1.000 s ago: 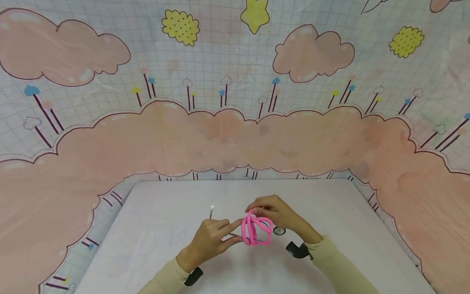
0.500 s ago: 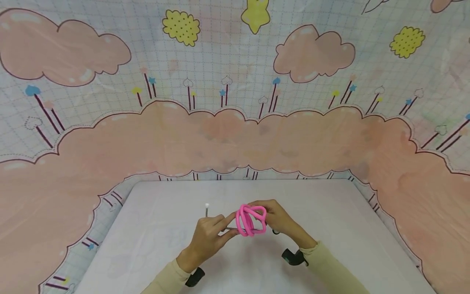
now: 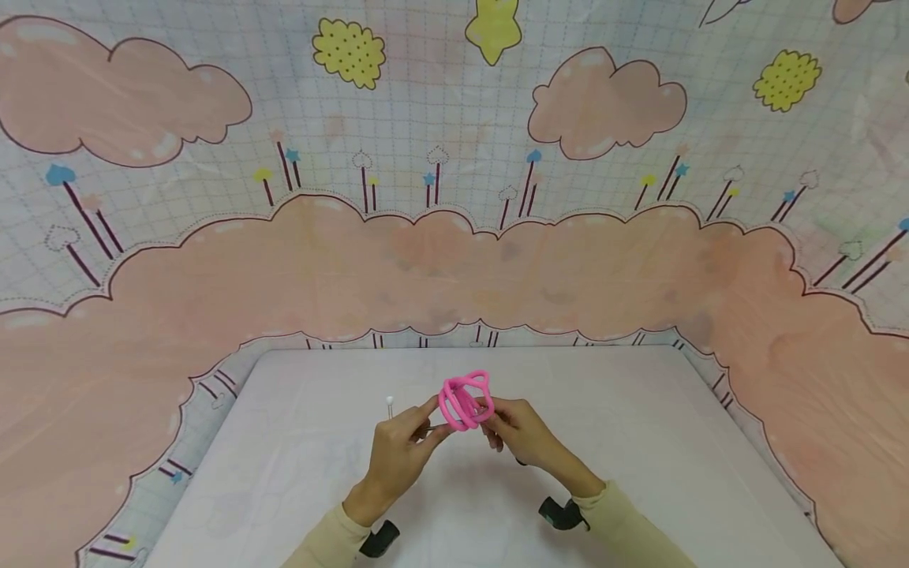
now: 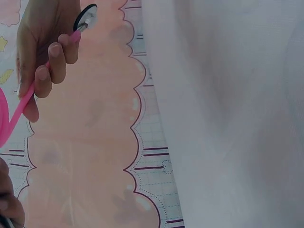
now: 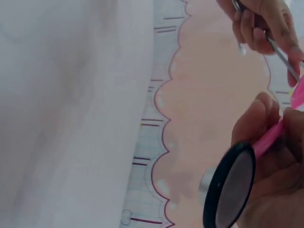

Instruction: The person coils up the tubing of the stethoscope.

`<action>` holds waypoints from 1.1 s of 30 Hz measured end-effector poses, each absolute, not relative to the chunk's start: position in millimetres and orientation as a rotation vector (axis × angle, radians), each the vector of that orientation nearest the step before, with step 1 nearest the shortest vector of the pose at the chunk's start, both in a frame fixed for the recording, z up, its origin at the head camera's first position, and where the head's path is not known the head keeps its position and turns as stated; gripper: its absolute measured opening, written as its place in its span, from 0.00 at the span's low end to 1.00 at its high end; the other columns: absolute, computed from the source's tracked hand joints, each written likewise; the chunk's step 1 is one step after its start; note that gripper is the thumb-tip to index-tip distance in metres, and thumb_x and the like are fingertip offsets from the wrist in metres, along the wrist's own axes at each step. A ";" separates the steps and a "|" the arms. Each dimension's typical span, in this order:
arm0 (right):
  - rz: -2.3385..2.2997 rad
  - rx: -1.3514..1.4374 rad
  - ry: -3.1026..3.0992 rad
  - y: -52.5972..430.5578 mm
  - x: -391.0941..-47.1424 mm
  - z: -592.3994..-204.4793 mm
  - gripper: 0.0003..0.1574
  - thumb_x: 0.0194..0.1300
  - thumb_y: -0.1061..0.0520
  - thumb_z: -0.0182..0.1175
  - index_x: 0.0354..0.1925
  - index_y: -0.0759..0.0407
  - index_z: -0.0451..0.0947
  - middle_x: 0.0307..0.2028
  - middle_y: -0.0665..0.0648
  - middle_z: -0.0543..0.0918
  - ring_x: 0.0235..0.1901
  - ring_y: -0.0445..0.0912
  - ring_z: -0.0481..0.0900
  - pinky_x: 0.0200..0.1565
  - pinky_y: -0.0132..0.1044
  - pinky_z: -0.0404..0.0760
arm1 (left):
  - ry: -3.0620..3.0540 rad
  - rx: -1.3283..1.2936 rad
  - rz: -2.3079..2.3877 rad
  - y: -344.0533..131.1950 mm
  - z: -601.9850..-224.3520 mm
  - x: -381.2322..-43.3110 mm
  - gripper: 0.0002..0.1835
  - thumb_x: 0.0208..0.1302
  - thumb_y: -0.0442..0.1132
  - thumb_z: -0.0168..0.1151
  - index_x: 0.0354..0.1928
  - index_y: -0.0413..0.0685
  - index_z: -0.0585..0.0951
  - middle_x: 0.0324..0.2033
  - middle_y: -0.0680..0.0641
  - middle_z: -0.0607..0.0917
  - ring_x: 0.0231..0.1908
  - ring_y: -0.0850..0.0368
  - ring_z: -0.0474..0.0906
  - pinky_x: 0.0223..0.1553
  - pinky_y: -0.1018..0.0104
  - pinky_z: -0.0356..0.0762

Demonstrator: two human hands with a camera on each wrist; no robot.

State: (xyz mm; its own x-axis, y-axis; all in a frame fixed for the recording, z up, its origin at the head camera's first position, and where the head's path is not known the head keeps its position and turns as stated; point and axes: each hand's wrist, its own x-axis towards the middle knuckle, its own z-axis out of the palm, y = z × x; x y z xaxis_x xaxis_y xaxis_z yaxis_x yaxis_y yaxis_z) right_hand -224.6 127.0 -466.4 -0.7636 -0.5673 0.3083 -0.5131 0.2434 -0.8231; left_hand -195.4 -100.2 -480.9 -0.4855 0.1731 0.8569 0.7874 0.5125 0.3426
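Observation:
Above the table, a stethoscope with its pink tubing (image 3: pixel 461 404) wound into a loose coil hangs between my two hands. My left hand (image 3: pixel 400 450) pinches the near side of the coil and its metal ear tube (image 5: pixel 280 54). One white ear tip (image 3: pixel 390 401) sticks up behind that hand. On the other side, my right hand (image 3: pixel 524 434) grips the tube's free end. The round chest piece (image 5: pixel 232 190), with a black rim, protrudes past the right hand's curled fingers. In the head view that hand mostly hides it.
A white table (image 3: pixel 298 426) lies beneath both hands. Behind and around it hangs a cloth printed with pink clouds (image 3: pixel 454 272). Black wrist cameras (image 3: pixel 379 539) sit below each forearm, close to the tabletop.
The pink coil has moved left and upward and tilted. My right hand has followed it left and turned, its fingers now lower beside the coil. My left hand shifted slightly left.

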 end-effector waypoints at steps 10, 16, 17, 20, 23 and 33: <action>-1.440 -0.923 2.520 128.3 -209.0 -465.8 0.15 0.73 0.57 0.55 0.54 0.62 0.77 0.28 0.55 0.80 0.21 0.36 0.77 0.27 0.35 0.82 | -2.033 -0.635 -0.925 -105.8 -484.8 -200.1 0.26 0.56 0.48 0.72 0.54 0.40 0.84 0.15 0.55 0.71 0.20 0.69 0.61 0.22 0.81 0.61; -1.400 -0.891 2.553 130.2 -201.4 -466.8 0.21 0.72 0.58 0.56 0.60 0.63 0.75 0.30 0.50 0.81 0.22 0.35 0.79 0.24 0.29 0.76 | -2.066 -0.591 -0.823 -108.7 -485.9 -202.2 0.28 0.52 0.48 0.74 0.54 0.42 0.84 0.15 0.56 0.70 0.20 0.70 0.59 0.21 0.81 0.58; -1.395 -0.892 2.562 130.5 -200.6 -467.1 0.21 0.72 0.58 0.56 0.60 0.63 0.75 0.30 0.50 0.81 0.22 0.35 0.78 0.24 0.29 0.75 | -2.067 -0.592 -0.806 -109.0 -486.2 -202.3 0.28 0.53 0.50 0.73 0.54 0.43 0.84 0.15 0.56 0.69 0.20 0.70 0.59 0.20 0.82 0.57; -1.382 -0.882 2.582 130.8 -198.4 -467.5 0.21 0.72 0.58 0.57 0.60 0.62 0.75 0.30 0.49 0.81 0.22 0.34 0.78 0.23 0.29 0.75 | -2.074 -0.593 -0.771 -109.6 -487.3 -202.5 0.27 0.58 0.55 0.67 0.54 0.45 0.84 0.14 0.57 0.68 0.20 0.71 0.58 0.20 0.82 0.56; -1.359 -0.879 2.600 131.5 -196.2 -468.2 0.21 0.72 0.56 0.57 0.60 0.61 0.75 0.30 0.48 0.81 0.22 0.34 0.77 0.24 0.29 0.75 | -2.074 -0.593 -0.751 -109.6 -488.0 -202.9 0.27 0.60 0.57 0.64 0.54 0.45 0.84 0.14 0.57 0.68 0.20 0.71 0.58 0.20 0.82 0.56; -1.370 -1.005 2.707 128.9 -185.8 -466.3 0.22 0.70 0.59 0.59 0.60 0.65 0.76 0.28 0.52 0.84 0.22 0.30 0.74 0.25 0.26 0.76 | -2.086 -0.589 -0.701 -108.4 -488.6 -203.1 0.29 0.47 0.44 0.78 0.53 0.43 0.84 0.13 0.54 0.72 0.17 0.69 0.60 0.18 0.80 0.55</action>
